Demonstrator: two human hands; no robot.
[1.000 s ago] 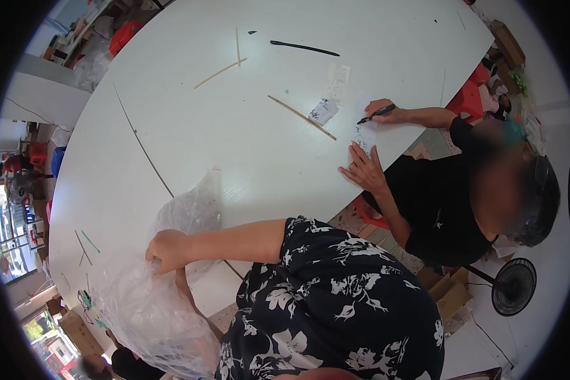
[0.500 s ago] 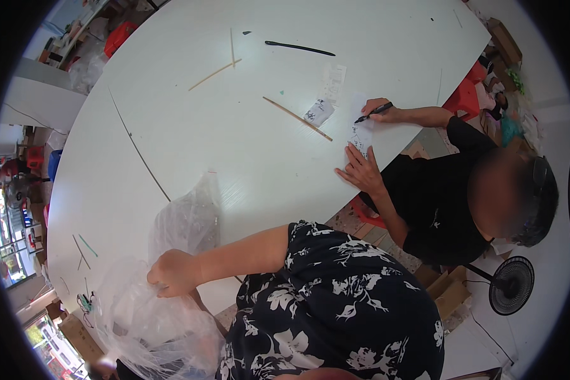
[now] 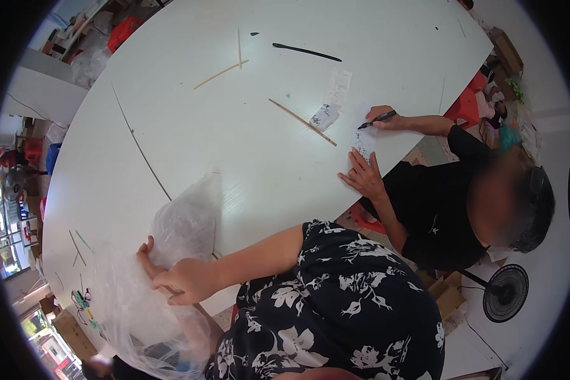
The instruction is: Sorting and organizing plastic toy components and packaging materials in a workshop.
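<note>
Two bunches of clear plastic bag lie at the table's near left: one plastic bag (image 3: pixel 189 221) stands puffed up on the tabletop, and more clear plastic (image 3: pixel 136 316) spreads below it toward me. Whether they are one bag cannot be told. My right hand (image 3: pixel 189 280) is closed, its bent fingers pinching the plastic between the two bunches. Just beyond it, my left hand (image 3: pixel 147 256) is partly hidden behind the right; a fingertip or two point up while the rest curls against the plastic. Sheer plastic overlaps my left forearm (image 3: pixel 199 326).
On the white table (image 3: pixel 259 158) lie thin sticks (image 3: pixel 303 122), a black strip (image 3: pixel 307 52), a long dark strip (image 3: pixel 133 133) and paper slips (image 3: pixel 324 117). At right, a co-worker's hand (image 3: pixel 381 118) writes with a black pen (image 3: pixel 378 120). A fan (image 3: pixel 506 293) stands behind.
My left hand's fingers have come into sight beyond the right hand. My right hand has moved slightly right and nearer to me, and the lower plastic has shifted.
</note>
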